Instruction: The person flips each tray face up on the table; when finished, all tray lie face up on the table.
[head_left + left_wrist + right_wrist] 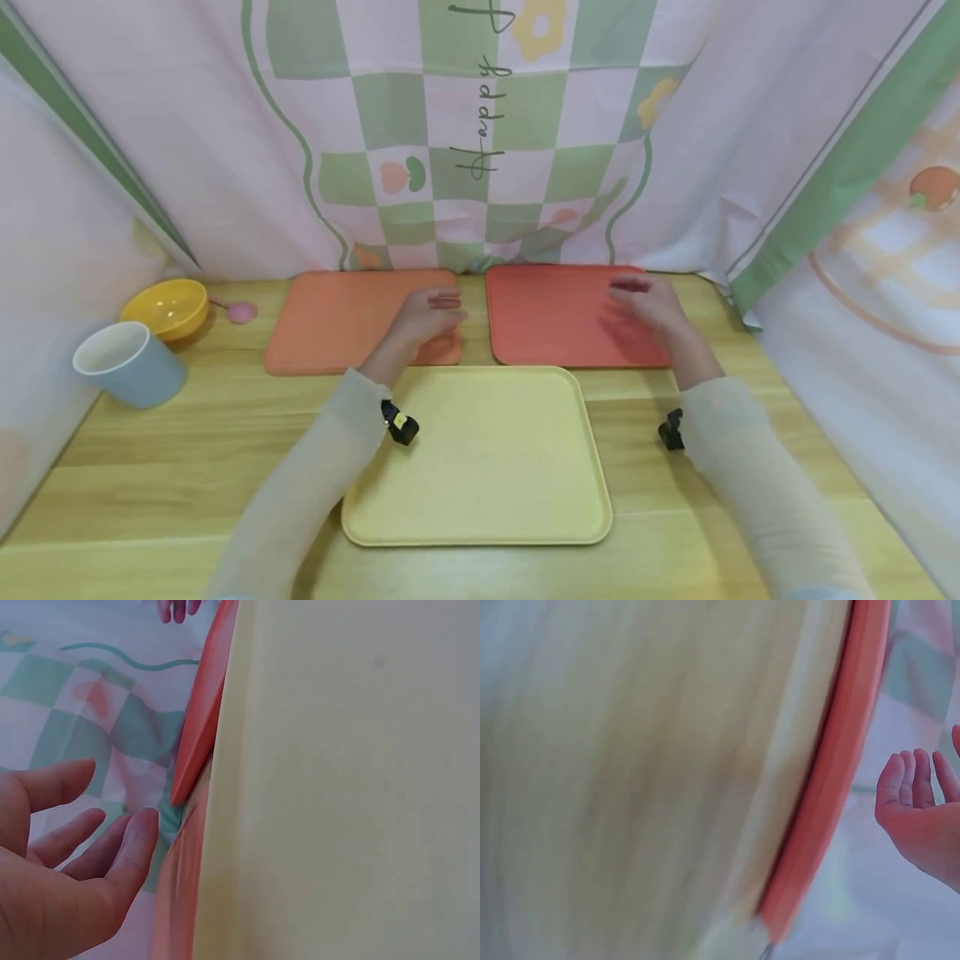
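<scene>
Checked pastel cloth backs a wooden table (187, 433) carrying three trays. Both hands hover with relaxed fingers, left hand (427, 321) over the orange tray (330, 321), right hand (648, 308) over the red tray (555, 321).

1. The table (187, 433) is made of pale wood; a smooth finish with visible grain is seen.
2. The yellow tray (480, 467) looks like matt plastic, and its surface is smooth.
3. The orange tray (330, 321) and the red tray (547, 317) are seen as the same matt, smooth plastic.
4. The backdrop (480, 133) is printed cloth, soft and creased.
5. The yellow bowl (167, 307) is finished glossy, and the blue cup (131, 364) is seen as smooth and slightly shiny.
</scene>
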Demonstrator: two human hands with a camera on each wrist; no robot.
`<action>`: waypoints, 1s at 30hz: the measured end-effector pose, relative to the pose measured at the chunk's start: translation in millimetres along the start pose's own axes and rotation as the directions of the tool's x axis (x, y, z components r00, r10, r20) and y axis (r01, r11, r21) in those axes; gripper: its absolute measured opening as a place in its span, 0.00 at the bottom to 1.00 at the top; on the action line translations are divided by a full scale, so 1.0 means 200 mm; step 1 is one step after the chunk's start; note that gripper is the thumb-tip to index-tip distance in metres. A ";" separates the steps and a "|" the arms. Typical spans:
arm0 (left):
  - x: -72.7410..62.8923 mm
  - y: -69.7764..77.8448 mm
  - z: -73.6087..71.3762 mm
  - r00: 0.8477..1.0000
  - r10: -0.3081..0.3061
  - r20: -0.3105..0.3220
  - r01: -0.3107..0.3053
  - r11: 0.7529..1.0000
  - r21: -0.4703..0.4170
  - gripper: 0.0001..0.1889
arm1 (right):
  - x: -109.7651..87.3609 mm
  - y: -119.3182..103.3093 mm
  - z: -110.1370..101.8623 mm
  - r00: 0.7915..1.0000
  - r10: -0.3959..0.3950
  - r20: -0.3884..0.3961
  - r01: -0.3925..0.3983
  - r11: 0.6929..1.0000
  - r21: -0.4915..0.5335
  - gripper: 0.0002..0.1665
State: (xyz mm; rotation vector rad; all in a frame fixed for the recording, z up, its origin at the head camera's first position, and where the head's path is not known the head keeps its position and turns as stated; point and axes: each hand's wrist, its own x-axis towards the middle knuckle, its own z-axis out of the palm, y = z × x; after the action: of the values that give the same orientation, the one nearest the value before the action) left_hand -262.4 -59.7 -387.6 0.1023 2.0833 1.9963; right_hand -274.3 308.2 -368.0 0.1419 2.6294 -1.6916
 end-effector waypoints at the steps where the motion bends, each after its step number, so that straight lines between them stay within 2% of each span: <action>1: -0.01 0.00 -0.01 1.000 0.002 -0.001 -0.002 1.000 0.001 0.29 | 0.00 -0.02 0.02 1.000 -0.009 0.016 0.009 1.000 -0.005 0.30; 4: -0.03 0.01 -0.04 1.000 -0.002 -0.001 0.002 1.000 0.005 0.28 | -0.02 -0.07 0.09 0.997 -0.040 0.061 0.040 0.999 -0.009 0.29; 7: -0.05 0.01 -0.09 1.000 -0.012 0.008 0.011 0.999 0.049 0.28 | -0.03 -0.11 0.14 0.994 -0.059 0.096 0.060 0.998 -0.013 0.28; 11: -0.07 0.00 -0.16 1.000 -0.023 0.012 0.021 0.993 0.119 0.28 | -0.04 -0.16 0.22 0.990 -0.039 0.138 0.036 0.999 0.022 0.28; 16: -0.10 0.00 -0.26 1.000 -0.025 0.006 0.024 0.994 0.102 0.28 | -0.05 -0.20 0.30 0.984 -0.018 0.175 0.006 0.997 0.071 0.28; 21: -0.14 -0.01 -0.36 0.999 -0.028 0.040 0.024 0.994 0.106 0.28 | -0.04 -0.23 0.37 0.979 -0.007 0.201 -0.008 0.997 0.075 0.28; 30: -0.18 -0.01 -0.53 0.998 -0.035 0.052 0.026 0.988 0.154 0.29 | -0.03 -0.28 0.46 0.970 -0.035 0.242 0.016 0.997 0.080 0.27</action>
State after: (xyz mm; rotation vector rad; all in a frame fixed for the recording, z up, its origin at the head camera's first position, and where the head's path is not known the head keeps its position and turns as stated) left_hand -251.2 -170.7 -381.9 0.1507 2.1877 1.7930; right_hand -277.2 200.3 -355.2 -0.0935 2.4006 -1.6970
